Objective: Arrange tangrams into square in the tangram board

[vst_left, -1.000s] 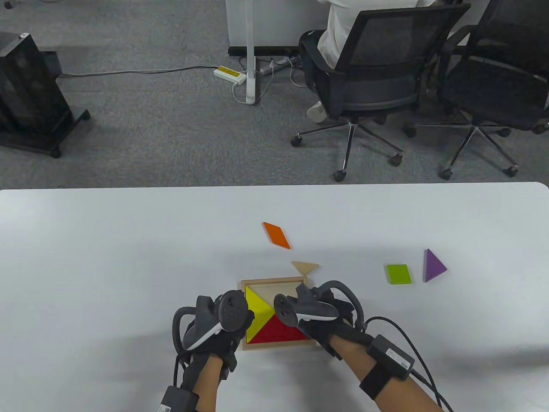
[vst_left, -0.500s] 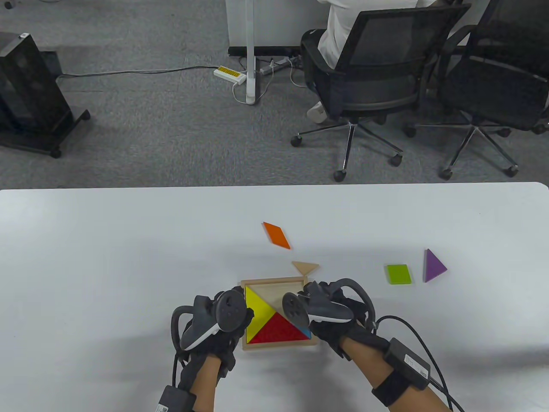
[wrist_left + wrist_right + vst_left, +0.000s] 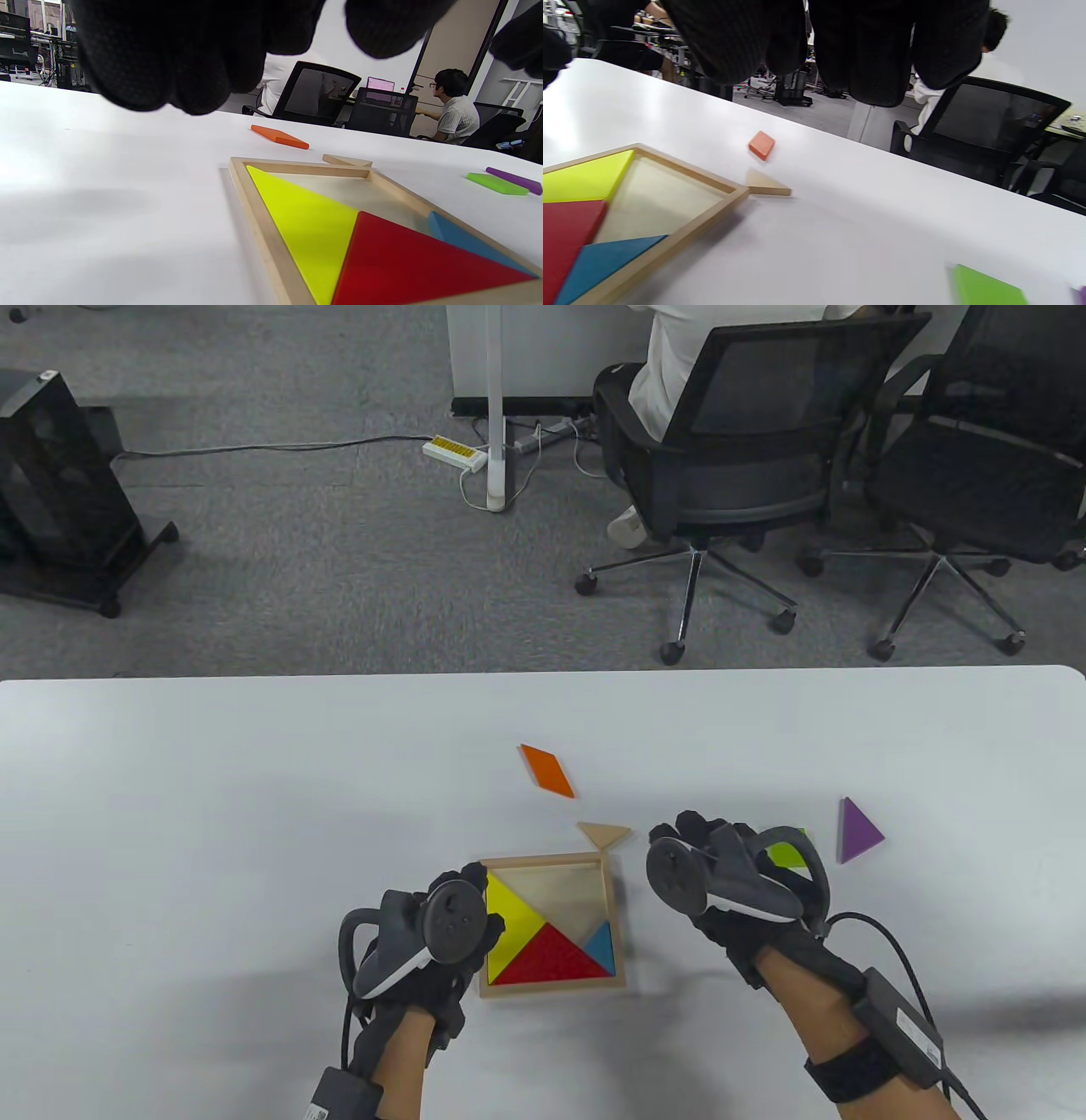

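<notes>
Three pieces seated in wooden tangram board (image 3: 618, 899) | right hand (image 3: 721, 874) empty, fingers loose, over green square tile (image 3: 793, 857) | left hand (image 3: 441, 925) fingers' state unclear beside frame | I flag risk: unbraced board skids.

Three pieces (image 3: 551, 954) lie in the board (image 3: 548, 984); four others (image 3: 604, 834) lie behind and right.

Bright, even overhead light fills every view. The white desk (image 3: 212, 780) throws soft glare, strongest in the left wrist view, and carries faint grey shadows beneath and beside each hand. Both wrist views are tilted, with the gloved fingers (image 3: 169, 55) at the top edge dark and out of focus; the green piece (image 3: 984, 290) is smeared.
</notes>
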Demonstrator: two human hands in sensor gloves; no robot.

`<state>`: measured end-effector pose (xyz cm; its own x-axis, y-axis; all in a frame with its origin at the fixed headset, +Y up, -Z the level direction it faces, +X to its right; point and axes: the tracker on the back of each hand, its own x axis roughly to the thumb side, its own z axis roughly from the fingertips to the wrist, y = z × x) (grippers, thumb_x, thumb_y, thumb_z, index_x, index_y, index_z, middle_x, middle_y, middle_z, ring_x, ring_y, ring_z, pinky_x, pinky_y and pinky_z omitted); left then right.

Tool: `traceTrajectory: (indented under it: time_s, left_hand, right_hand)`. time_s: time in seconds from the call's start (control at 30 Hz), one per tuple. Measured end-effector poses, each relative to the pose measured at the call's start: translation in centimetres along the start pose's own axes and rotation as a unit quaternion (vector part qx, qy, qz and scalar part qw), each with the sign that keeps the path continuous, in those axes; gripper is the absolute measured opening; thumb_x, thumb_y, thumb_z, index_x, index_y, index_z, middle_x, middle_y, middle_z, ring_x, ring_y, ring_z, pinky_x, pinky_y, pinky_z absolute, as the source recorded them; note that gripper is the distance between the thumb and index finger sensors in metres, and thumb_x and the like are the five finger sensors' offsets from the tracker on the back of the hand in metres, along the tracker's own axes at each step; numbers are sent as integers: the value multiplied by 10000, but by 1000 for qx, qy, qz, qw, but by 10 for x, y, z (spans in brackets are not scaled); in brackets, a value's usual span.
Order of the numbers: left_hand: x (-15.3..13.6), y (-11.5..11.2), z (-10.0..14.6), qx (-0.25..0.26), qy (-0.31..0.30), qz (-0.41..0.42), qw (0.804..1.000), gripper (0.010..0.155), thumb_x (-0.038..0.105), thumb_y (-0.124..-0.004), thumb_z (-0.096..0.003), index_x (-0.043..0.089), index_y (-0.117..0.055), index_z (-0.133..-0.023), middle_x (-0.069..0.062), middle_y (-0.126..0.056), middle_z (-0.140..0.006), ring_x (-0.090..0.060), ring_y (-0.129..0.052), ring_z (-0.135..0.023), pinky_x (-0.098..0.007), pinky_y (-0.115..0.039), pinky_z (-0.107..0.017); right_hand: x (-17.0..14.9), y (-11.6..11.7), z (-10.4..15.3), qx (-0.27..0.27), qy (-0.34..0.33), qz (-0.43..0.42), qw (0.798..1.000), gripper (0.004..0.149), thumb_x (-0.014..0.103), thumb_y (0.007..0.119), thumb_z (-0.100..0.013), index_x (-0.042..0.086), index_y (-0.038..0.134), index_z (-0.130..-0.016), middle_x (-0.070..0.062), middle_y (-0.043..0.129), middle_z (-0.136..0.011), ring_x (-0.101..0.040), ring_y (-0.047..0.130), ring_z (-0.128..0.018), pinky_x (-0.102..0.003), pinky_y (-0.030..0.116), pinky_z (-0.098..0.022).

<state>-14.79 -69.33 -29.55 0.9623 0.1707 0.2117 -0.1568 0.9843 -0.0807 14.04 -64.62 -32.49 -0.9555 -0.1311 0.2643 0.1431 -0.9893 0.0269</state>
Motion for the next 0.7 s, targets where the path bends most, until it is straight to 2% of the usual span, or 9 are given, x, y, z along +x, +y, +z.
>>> traceTrajectory:
  time_s: [0.27,0.47,0.7]
  left_hand:
    - [1,-4,-2,-4,-3,-8,1000,693,478,-732,-529,110,-613,-1104,-245,-770,-1056,-497,-938,-796,-521,-904,-475]
    - [-1,-7,-3,-9,3,-7,1000,697,479,-733,-528,109,-608,-1107,-251,-766,-1058,-499,-934,-802,-523,-903,-477]
    - [-2,-9,-4,-13,8,-5,1000,701,479,-734,-528,108,-605,-1109,-253,-763,-1060,-500,-934,-801,-523,-904,-476]
  right_hand:
    - [-55,12,-11,2,73,-16,997,628,336,799,-501,166,633,-1082,-220,604,-1129,-474,773,-956,-645,694,-693]
    - [-110,36,-24,18,159,-34,987,642,346,787,-505,159,610,-1093,-236,565,-1141,-490,742,-971,-665,696,-681]
    - [-157,66,-34,40,238,-59,969,687,371,778,-508,147,551,-1116,-244,521,-1155,-518,726,-972,-687,716,-649]
